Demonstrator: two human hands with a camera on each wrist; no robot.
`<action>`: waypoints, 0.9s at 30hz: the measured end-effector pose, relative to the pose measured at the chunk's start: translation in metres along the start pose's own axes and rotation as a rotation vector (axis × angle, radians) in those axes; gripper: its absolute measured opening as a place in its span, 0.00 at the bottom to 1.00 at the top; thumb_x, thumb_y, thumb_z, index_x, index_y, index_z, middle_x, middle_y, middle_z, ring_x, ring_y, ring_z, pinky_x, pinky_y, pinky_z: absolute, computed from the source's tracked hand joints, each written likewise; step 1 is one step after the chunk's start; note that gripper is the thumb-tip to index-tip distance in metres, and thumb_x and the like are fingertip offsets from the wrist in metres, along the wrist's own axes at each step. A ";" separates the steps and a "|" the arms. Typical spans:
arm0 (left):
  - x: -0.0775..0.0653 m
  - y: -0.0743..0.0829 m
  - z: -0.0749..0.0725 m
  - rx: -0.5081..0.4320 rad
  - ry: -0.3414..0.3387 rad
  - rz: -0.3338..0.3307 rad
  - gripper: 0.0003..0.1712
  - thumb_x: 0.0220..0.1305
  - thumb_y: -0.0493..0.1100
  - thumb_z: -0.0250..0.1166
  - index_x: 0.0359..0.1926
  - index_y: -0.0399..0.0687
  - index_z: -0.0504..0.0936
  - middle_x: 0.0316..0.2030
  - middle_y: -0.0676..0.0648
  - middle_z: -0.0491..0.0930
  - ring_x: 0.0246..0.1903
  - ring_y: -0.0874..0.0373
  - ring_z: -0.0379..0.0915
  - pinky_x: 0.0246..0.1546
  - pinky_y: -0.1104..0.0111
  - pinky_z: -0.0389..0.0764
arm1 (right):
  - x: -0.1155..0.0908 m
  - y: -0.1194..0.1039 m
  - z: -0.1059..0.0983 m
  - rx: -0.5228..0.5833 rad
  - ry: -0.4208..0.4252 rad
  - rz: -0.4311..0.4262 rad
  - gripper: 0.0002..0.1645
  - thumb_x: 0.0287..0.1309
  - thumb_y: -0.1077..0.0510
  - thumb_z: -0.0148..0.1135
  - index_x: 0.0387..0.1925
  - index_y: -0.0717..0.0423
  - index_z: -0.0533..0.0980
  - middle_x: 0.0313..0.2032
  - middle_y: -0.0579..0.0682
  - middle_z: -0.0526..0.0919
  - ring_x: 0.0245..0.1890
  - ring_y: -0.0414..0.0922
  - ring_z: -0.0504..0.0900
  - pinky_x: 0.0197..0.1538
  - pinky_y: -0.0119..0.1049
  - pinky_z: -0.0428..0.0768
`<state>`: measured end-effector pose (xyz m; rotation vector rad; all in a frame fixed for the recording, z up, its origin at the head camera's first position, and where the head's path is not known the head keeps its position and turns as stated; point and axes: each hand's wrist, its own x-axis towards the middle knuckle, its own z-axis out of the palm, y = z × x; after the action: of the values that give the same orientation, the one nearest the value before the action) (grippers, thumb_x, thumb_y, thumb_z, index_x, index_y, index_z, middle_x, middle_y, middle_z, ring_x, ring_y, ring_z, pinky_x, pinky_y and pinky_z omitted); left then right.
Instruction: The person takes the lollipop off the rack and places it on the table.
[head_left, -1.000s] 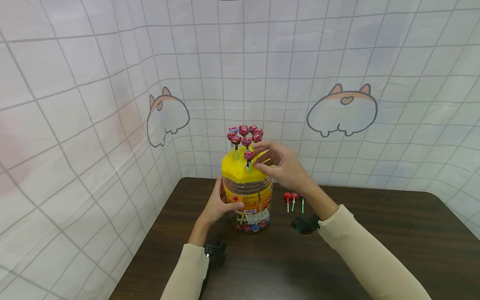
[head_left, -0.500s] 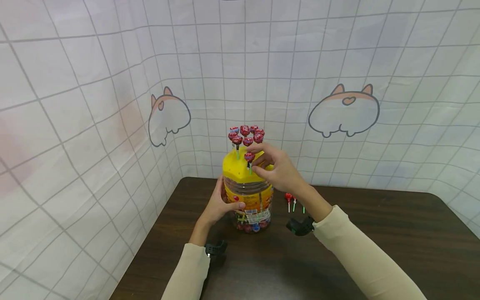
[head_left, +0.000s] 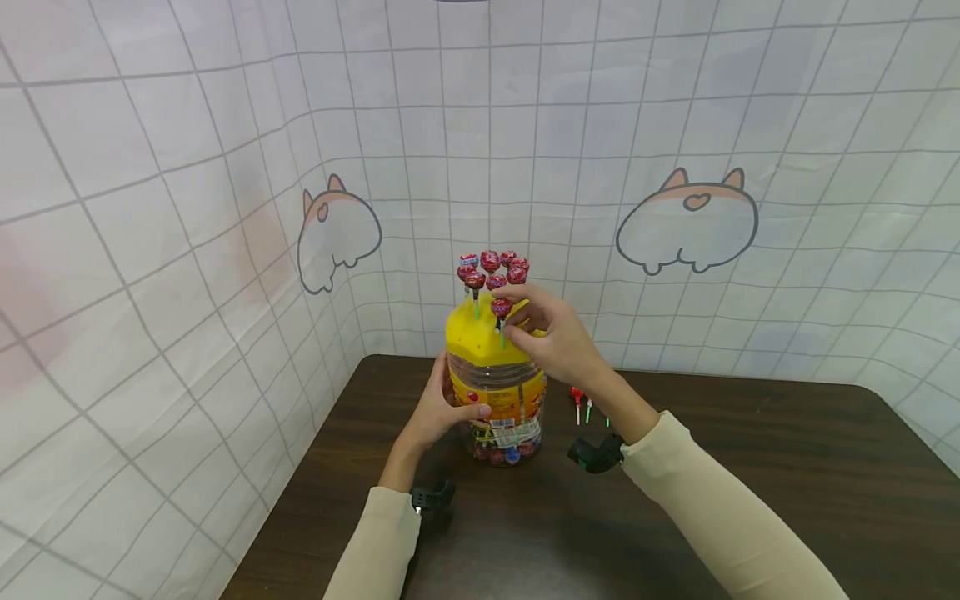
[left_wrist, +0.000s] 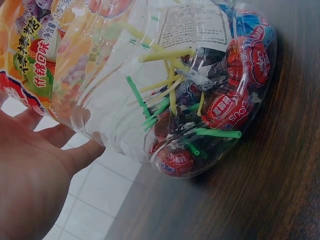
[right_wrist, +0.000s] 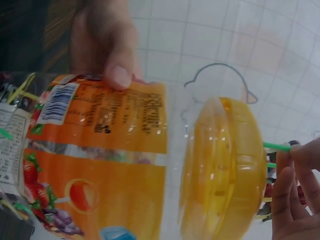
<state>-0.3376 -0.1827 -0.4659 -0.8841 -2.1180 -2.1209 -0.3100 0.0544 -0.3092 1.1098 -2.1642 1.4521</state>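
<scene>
A clear candy jar with a yellow lid stands upright on the table, an orange label round its body. Several wrapped lollipops stick up out of the lid, like the dark red one at the left. My left hand grips the jar's left side, thumb across the front. With thumb and fingers my right hand pinches the green stick of the front lollipop, just above the lid. Inside the jar's bottom lie more lollipops, green and yellow sticks among them.
Loose lollipops lie on the dark wooden table right of the jar, partly behind my right forearm. A white gridded curtain hangs behind and along the left side.
My right hand has moved slightly left and its thumb and fingers have come together on the front lollipop's stick. That lollipop sits slightly higher than half a second ago. The left hand keeps its hold.
</scene>
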 end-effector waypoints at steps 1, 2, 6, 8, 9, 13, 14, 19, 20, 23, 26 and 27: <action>0.000 0.000 0.000 -0.001 -0.004 0.002 0.58 0.60 0.39 0.76 0.79 0.69 0.47 0.69 0.45 0.69 0.64 0.51 0.74 0.66 0.55 0.77 | 0.000 0.000 -0.001 0.007 0.012 0.004 0.28 0.64 0.68 0.64 0.65 0.53 0.75 0.61 0.56 0.79 0.42 0.50 0.86 0.44 0.34 0.87; 0.000 0.001 0.001 -0.001 -0.005 0.003 0.58 0.60 0.39 0.76 0.79 0.69 0.47 0.69 0.45 0.69 0.64 0.51 0.74 0.67 0.54 0.77 | 0.001 0.000 -0.001 0.014 0.026 0.007 0.28 0.64 0.68 0.64 0.65 0.53 0.75 0.61 0.56 0.79 0.42 0.50 0.86 0.45 0.34 0.87; 0.000 0.002 0.002 0.003 -0.002 -0.003 0.57 0.59 0.39 0.76 0.78 0.69 0.48 0.69 0.46 0.69 0.65 0.50 0.73 0.67 0.54 0.77 | 0.001 -0.003 -0.005 0.047 0.074 0.017 0.30 0.62 0.68 0.64 0.65 0.51 0.75 0.58 0.56 0.77 0.42 0.51 0.85 0.46 0.33 0.86; 0.000 0.003 0.002 0.012 0.005 -0.006 0.57 0.59 0.40 0.77 0.78 0.68 0.49 0.69 0.46 0.69 0.64 0.50 0.74 0.66 0.54 0.78 | 0.001 -0.004 -0.006 0.072 0.085 0.020 0.30 0.61 0.68 0.63 0.65 0.51 0.75 0.56 0.57 0.76 0.41 0.52 0.85 0.46 0.33 0.87; 0.000 0.003 0.002 0.015 0.007 -0.008 0.57 0.59 0.40 0.77 0.78 0.69 0.49 0.69 0.46 0.69 0.64 0.50 0.74 0.66 0.54 0.78 | 0.001 -0.004 -0.007 0.082 0.088 0.022 0.30 0.61 0.68 0.63 0.65 0.51 0.75 0.55 0.57 0.75 0.41 0.53 0.84 0.46 0.33 0.87; 0.000 0.003 0.001 0.015 0.007 -0.006 0.57 0.59 0.38 0.76 0.78 0.68 0.48 0.68 0.45 0.69 0.64 0.50 0.74 0.65 0.54 0.78 | -0.001 -0.004 -0.012 0.095 0.093 0.026 0.30 0.61 0.69 0.61 0.65 0.52 0.75 0.56 0.58 0.74 0.40 0.53 0.84 0.40 0.31 0.86; -0.001 0.003 0.001 0.013 0.006 -0.005 0.57 0.59 0.38 0.76 0.78 0.68 0.48 0.68 0.45 0.70 0.64 0.50 0.74 0.65 0.55 0.78 | -0.001 -0.003 -0.013 0.088 0.094 0.028 0.30 0.61 0.69 0.61 0.65 0.52 0.75 0.57 0.58 0.74 0.40 0.53 0.84 0.39 0.31 0.86; -0.002 0.003 0.000 0.004 0.003 -0.004 0.56 0.59 0.38 0.76 0.78 0.67 0.49 0.68 0.45 0.70 0.64 0.51 0.74 0.66 0.55 0.78 | -0.006 -0.002 -0.020 0.066 0.097 0.057 0.29 0.62 0.69 0.61 0.65 0.52 0.76 0.58 0.57 0.74 0.39 0.50 0.84 0.31 0.28 0.81; -0.002 0.003 0.000 0.004 0.002 -0.003 0.56 0.59 0.38 0.76 0.78 0.67 0.49 0.68 0.45 0.70 0.64 0.51 0.74 0.66 0.55 0.78 | -0.007 -0.001 -0.021 0.066 0.097 0.066 0.29 0.62 0.69 0.61 0.65 0.52 0.76 0.58 0.56 0.74 0.39 0.49 0.84 0.29 0.28 0.79; -0.002 0.002 0.000 0.002 -0.002 0.001 0.57 0.59 0.37 0.76 0.78 0.68 0.49 0.68 0.45 0.70 0.64 0.51 0.74 0.66 0.55 0.78 | -0.013 0.002 -0.026 0.076 0.096 0.088 0.29 0.62 0.70 0.61 0.65 0.52 0.76 0.57 0.55 0.74 0.39 0.50 0.83 0.32 0.31 0.82; -0.002 0.002 0.000 0.002 -0.001 0.003 0.58 0.59 0.38 0.76 0.78 0.69 0.49 0.68 0.45 0.70 0.64 0.51 0.75 0.65 0.55 0.79 | -0.019 0.007 -0.031 0.074 0.093 0.096 0.30 0.62 0.70 0.61 0.65 0.52 0.76 0.57 0.56 0.75 0.39 0.53 0.83 0.32 0.32 0.84; -0.002 0.002 0.000 0.004 0.001 0.001 0.58 0.59 0.38 0.76 0.78 0.69 0.49 0.68 0.46 0.70 0.64 0.51 0.75 0.65 0.55 0.79 | -0.021 0.010 -0.032 0.073 0.092 0.098 0.30 0.63 0.70 0.61 0.66 0.53 0.76 0.57 0.56 0.74 0.39 0.54 0.83 0.31 0.33 0.84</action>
<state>-0.3346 -0.1836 -0.4648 -0.8840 -2.1202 -2.1153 -0.3085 0.0937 -0.3146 0.9529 -2.1445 1.6040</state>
